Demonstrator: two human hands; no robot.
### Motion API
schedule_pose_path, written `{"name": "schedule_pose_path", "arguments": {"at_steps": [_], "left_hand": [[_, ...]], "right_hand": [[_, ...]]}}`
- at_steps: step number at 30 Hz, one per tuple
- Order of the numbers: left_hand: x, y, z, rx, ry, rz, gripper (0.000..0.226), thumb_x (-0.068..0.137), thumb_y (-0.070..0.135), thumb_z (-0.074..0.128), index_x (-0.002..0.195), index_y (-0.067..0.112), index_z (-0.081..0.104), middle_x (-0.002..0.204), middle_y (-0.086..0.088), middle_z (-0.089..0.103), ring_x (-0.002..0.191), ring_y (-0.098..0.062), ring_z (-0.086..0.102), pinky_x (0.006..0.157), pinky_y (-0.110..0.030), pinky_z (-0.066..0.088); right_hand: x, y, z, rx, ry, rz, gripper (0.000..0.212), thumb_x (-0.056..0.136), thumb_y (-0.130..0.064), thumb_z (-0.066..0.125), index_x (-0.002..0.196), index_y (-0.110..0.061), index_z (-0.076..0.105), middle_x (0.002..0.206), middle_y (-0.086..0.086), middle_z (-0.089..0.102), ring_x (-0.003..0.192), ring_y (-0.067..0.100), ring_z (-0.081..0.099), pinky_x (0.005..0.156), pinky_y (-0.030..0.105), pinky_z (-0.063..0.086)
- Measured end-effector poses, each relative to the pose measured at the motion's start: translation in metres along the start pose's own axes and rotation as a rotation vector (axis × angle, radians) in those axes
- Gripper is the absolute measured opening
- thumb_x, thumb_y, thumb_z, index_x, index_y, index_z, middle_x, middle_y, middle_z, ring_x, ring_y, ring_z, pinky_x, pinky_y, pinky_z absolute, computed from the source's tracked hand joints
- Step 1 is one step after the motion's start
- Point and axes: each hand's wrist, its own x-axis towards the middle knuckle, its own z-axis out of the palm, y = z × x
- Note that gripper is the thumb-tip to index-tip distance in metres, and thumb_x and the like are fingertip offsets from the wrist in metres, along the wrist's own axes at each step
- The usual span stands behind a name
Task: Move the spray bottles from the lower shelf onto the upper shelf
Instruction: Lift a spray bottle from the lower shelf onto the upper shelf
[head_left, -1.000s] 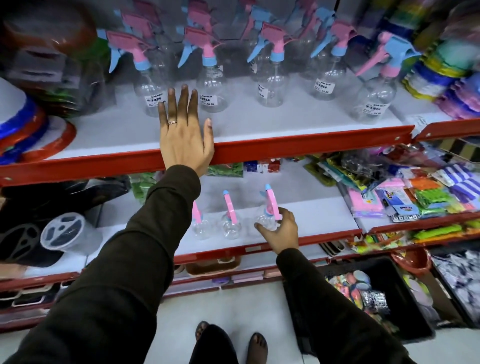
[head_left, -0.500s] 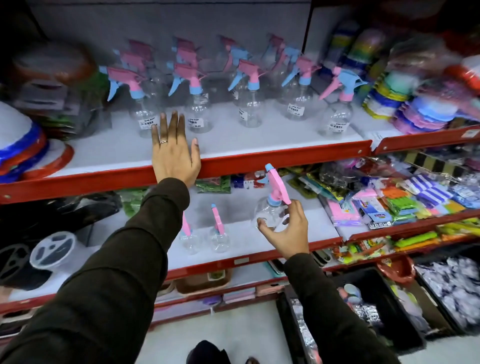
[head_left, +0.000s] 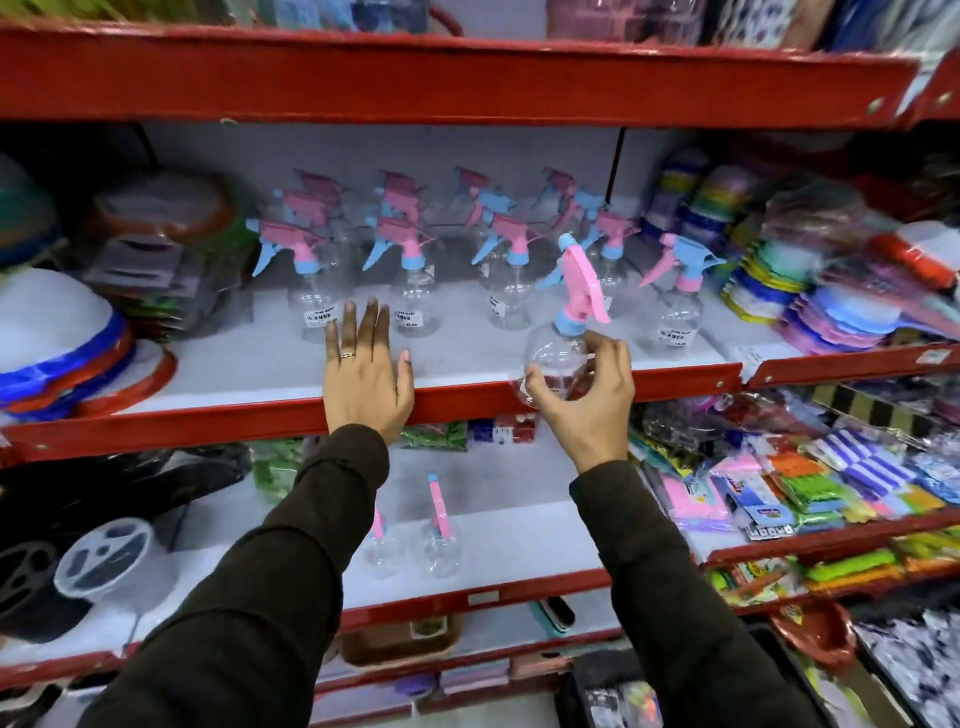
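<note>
My right hand (head_left: 589, 402) grips a clear spray bottle (head_left: 558, 358) with a pink and blue trigger head, held upright at the front lip of the upper shelf (head_left: 218, 421). My left hand (head_left: 366, 376) lies flat on that shelf's red edge, fingers spread, holding nothing. Several matching spray bottles (head_left: 413, 288) stand in rows on the upper shelf behind both hands. Two more spray bottles (head_left: 439, 543) stand on the lower shelf (head_left: 524, 538) between my arms; the left one is partly hidden by my left sleeve.
Stacked plastic plates and bowls (head_left: 62, 343) fill the upper shelf's left end, coloured plastic ware (head_left: 810, 291) its right end. Packets of sponges and cloths (head_left: 810, 493) crowd the lower shelf at right. A round container (head_left: 104, 556) sits at lower left. A red shelf (head_left: 467, 78) runs overhead.
My right hand has lifted the spray bottle from the lower shelf up to the upper shelf's front edge. The view has tilted upward. My left hand stays on the shelf edge.
</note>
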Motion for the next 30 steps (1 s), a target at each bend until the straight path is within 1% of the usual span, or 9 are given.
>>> {"name": "schedule_pose_path", "arguments": {"at_steps": [2, 5, 7, 11, 14, 17, 20, 24, 30], "left_hand": [[0.000, -0.001, 0.001, -0.009, 0.014, 0.002, 0.067, 0.099, 0.039, 0.022, 0.155, 0.003, 0.027, 0.165, -0.011, 0.025, 0.156, -0.031, 0.008, 0.125, -0.050, 0.006], [0.001, -0.002, 0.003, -0.008, 0.024, 0.004, 0.067, 0.099, 0.039, 0.022, 0.155, 0.003, 0.029, 0.165, -0.011, 0.026, 0.155, -0.031, 0.011, 0.125, -0.050, 0.007], [0.001, -0.002, 0.004, -0.007, 0.032, 0.006, 0.066, 0.099, 0.039, 0.023, 0.155, 0.003, 0.029, 0.164, -0.011, 0.027, 0.155, -0.031, 0.012, 0.125, -0.049, 0.007], [0.001, -0.003, 0.005, -0.034, 0.054, 0.018, 0.065, 0.099, 0.038, 0.025, 0.154, 0.004, 0.031, 0.163, -0.012, 0.030, 0.155, -0.031, 0.014, 0.125, -0.048, 0.008], [0.002, -0.003, 0.006, -0.033, 0.054, 0.018, 0.065, 0.098, 0.038, 0.025, 0.154, 0.005, 0.032, 0.163, -0.011, 0.030, 0.155, -0.031, 0.015, 0.125, -0.049, 0.010], [0.001, -0.003, 0.006, -0.031, 0.049, 0.013, 0.065, 0.098, 0.038, 0.024, 0.154, 0.005, 0.032, 0.163, -0.011, 0.030, 0.155, -0.031, 0.014, 0.125, -0.049, 0.010], [0.001, -0.002, 0.005, -0.029, 0.042, 0.008, 0.066, 0.098, 0.039, 0.024, 0.154, 0.005, 0.030, 0.164, -0.011, 0.029, 0.155, -0.031, 0.014, 0.125, -0.049, 0.010], [0.001, -0.002, 0.004, -0.028, 0.038, 0.003, 0.066, 0.098, 0.039, 0.024, 0.154, 0.005, 0.032, 0.163, -0.011, 0.030, 0.155, -0.031, 0.014, 0.125, -0.050, 0.012], [0.000, -0.001, 0.003, -0.026, 0.032, -0.002, 0.067, 0.098, 0.039, 0.023, 0.154, 0.005, 0.031, 0.164, -0.012, 0.029, 0.155, -0.031, 0.014, 0.125, -0.050, 0.012]], "right_hand": [[0.019, -0.003, 0.005, -0.017, -0.016, 0.019, 0.058, 0.072, -0.046, 0.078, 0.119, -0.019, 0.059, 0.109, -0.006, 0.050, 0.095, -0.001, 0.049, 0.085, 0.003, 0.038], [0.042, -0.002, 0.013, -0.041, -0.082, 0.054, 0.052, 0.072, -0.046, 0.078, 0.117, -0.029, 0.058, 0.110, -0.008, 0.051, 0.095, -0.009, 0.049, 0.083, -0.001, 0.035], [0.054, 0.003, 0.018, -0.102, -0.136, 0.076, 0.054, 0.072, -0.047, 0.079, 0.118, -0.025, 0.060, 0.112, -0.007, 0.054, 0.096, -0.005, 0.051, 0.087, 0.007, 0.038], [0.065, 0.014, 0.025, -0.146, -0.225, 0.142, 0.067, 0.069, -0.049, 0.081, 0.125, -0.020, 0.058, 0.113, 0.001, 0.062, 0.101, 0.020, 0.061, 0.088, 0.030, 0.052], [0.065, 0.017, 0.028, -0.116, -0.241, 0.168, 0.068, 0.064, -0.054, 0.081, 0.117, -0.029, 0.048, 0.108, -0.002, 0.063, 0.093, 0.020, 0.063, 0.080, 0.028, 0.054], [0.064, 0.018, 0.029, -0.127, -0.238, 0.172, 0.062, 0.063, -0.055, 0.080, 0.109, -0.031, 0.046, 0.105, -0.004, 0.063, 0.093, 0.021, 0.064, 0.077, 0.027, 0.052], [0.062, 0.018, 0.030, -0.152, -0.237, 0.141, 0.063, 0.066, -0.053, 0.079, 0.115, -0.028, 0.047, 0.114, 0.001, 0.061, 0.104, 0.021, 0.061, 0.090, 0.033, 0.054], [0.060, 0.014, 0.036, -0.184, -0.166, 0.097, 0.087, 0.063, -0.060, 0.085, 0.126, -0.021, 0.040, 0.126, 0.005, 0.042, 0.115, 0.018, 0.047, 0.102, 0.028, 0.042], [0.062, 0.011, 0.042, -0.179, -0.159, 0.134, 0.070, 0.066, -0.046, 0.088, 0.119, -0.022, 0.048, 0.120, 0.003, 0.051, 0.111, 0.024, 0.055, 0.099, 0.043, 0.053]]}}
